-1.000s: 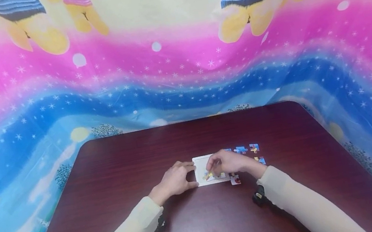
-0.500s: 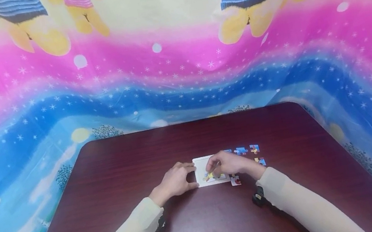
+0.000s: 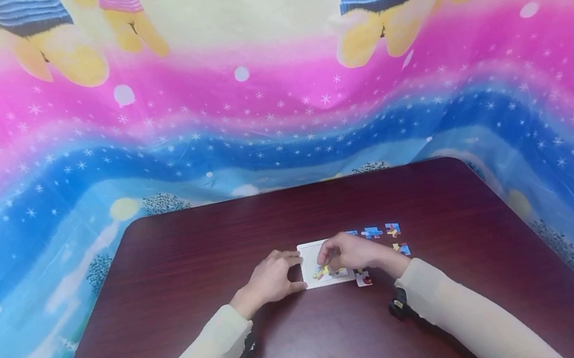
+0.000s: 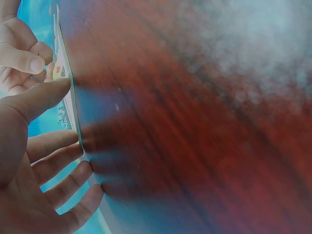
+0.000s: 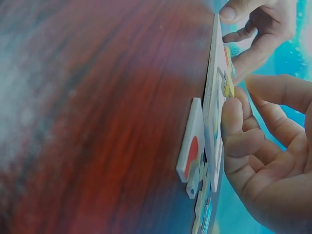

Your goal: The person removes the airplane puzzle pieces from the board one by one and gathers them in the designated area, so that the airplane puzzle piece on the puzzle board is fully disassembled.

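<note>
A white puzzle tray [image 3: 307, 256] lies on the brown table, with a few coloured pieces along its near side. My left hand [image 3: 269, 278] touches the tray's left edge, the thumb near the front corner and the fingers, nearly straight, farther back. My right hand [image 3: 352, 249] bends over the tray with curled fingers [image 5: 234, 112]. Its fingertips are at a yellow puzzle piece [image 5: 229, 87] low over the tray, which they appear to pinch. In the left wrist view the right hand's thumb [image 4: 35, 66] shows, and the curled fingers partly cover the piece.
Several loose jigsaw pieces lie to the tray's right: a blue one [image 3: 371, 232], a multicoloured one [image 3: 393, 229], another [image 3: 402, 249] below it. One with red [image 3: 363, 278] sits by the tray's front right corner. A patterned cloth [image 3: 273, 99] hangs behind the table [image 3: 205, 237].
Both hands stay almost in place. The right fingertips shift slightly, and the yellow piece under them turns a little. The tray and the loose pieces stay where they were.
</note>
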The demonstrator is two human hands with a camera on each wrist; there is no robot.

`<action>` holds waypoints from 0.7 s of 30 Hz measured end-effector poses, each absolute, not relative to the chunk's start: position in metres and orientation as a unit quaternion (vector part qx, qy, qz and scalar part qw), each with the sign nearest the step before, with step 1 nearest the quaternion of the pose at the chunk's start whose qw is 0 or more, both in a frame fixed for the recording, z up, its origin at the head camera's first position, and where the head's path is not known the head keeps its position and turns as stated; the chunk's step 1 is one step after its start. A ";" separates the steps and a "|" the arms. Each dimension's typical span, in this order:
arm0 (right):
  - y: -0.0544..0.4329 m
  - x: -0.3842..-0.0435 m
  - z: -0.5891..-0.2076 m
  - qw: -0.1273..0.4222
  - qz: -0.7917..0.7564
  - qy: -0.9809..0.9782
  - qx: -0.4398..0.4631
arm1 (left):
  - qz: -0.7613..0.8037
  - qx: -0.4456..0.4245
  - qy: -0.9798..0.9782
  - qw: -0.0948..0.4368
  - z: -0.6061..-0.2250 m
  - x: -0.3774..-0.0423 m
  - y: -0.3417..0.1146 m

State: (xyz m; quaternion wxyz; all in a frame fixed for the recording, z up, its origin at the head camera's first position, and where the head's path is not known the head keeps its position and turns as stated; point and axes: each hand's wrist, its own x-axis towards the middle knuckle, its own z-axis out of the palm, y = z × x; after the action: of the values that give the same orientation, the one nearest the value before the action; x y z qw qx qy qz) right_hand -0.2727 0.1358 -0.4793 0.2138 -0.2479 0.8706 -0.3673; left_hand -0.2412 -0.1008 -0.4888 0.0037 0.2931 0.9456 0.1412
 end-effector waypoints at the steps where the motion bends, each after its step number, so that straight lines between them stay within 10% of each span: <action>1: 0.136 -0.273 -0.479 0.213 -0.368 0.871 -0.248 | 0.142 0.294 0.945 0.002 -0.489 -0.241 -0.101; 21: 0.135 -0.275 -0.481 0.222 -0.384 0.865 -0.233 | 0.134 0.293 0.947 0.002 -0.489 -0.242 -0.101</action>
State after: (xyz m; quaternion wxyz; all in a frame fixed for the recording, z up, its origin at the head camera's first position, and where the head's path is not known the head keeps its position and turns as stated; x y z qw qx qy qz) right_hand -0.2753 0.1346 -0.4808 0.2224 -0.2332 0.8651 -0.3845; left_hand -0.2416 -0.1015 -0.4888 0.0020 0.2928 0.9467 0.1342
